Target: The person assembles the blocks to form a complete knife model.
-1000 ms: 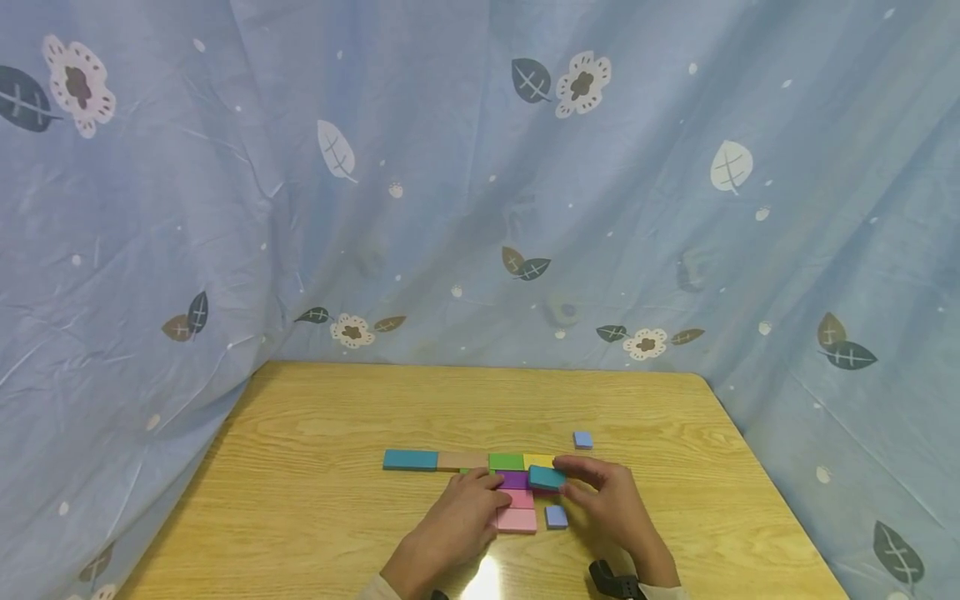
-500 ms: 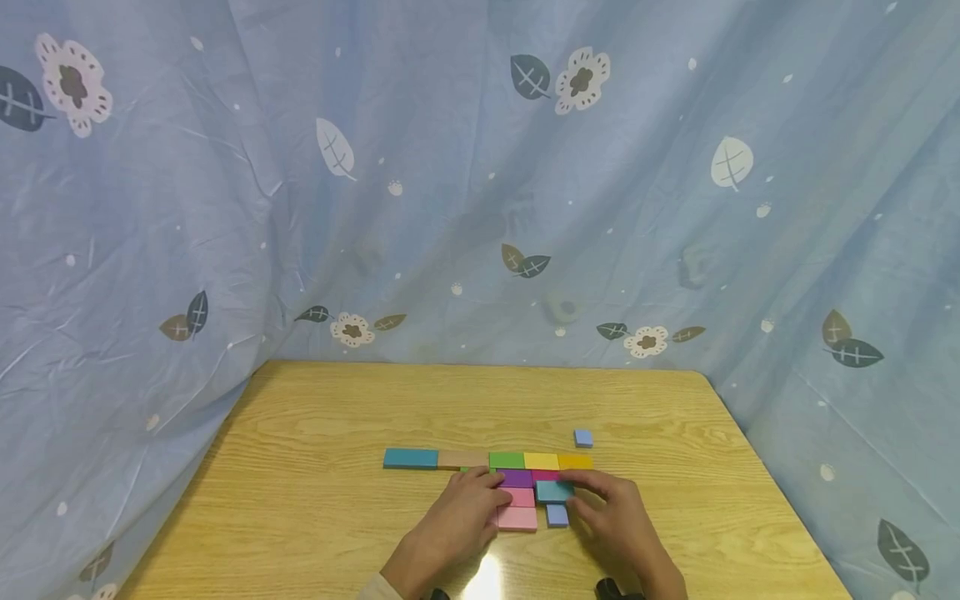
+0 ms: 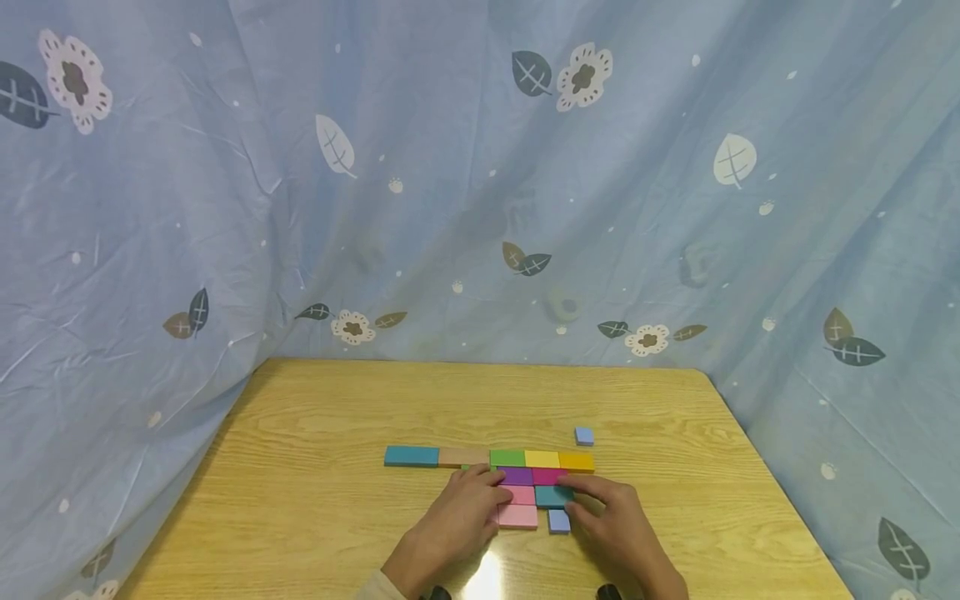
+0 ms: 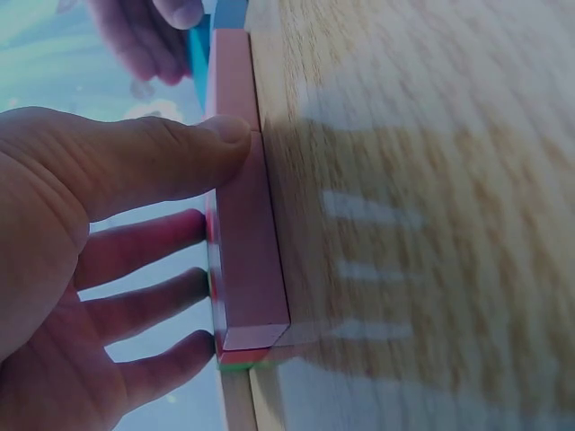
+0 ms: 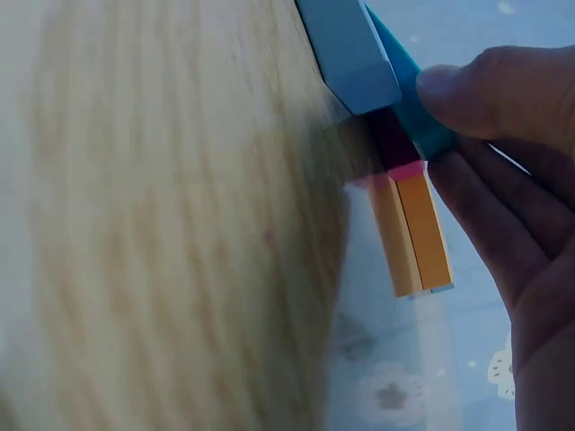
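My left hand [image 3: 459,515] rests over the left part of a flat arrangement of coloured blocks. In the left wrist view its thumb [image 4: 202,153] presses the near side of the light pink blocks [image 4: 252,242], with the fingertips touching the tops. With thumb and fingers my right hand [image 3: 618,512] pinches a teal block [image 3: 553,497] at its right end. That block lies right of a pink block [image 3: 522,495], below a magenta one [image 3: 550,476]. A small light-blue block [image 3: 558,522] sits just in front of it. The left hand hides some blocks.
Along the back runs a row of teal [image 3: 411,456], tan [image 3: 463,457], green [image 3: 507,457], yellow [image 3: 542,459] and orange [image 3: 577,462] blocks. Another small light-blue block [image 3: 584,436] lies behind it. A patterned curtain [image 3: 480,208] surrounds the wooden table [image 3: 315,417].
My right hand has brought the teal block toward me and lowered it from above the magenta block into place beside the pink one. The left hand has stayed put.
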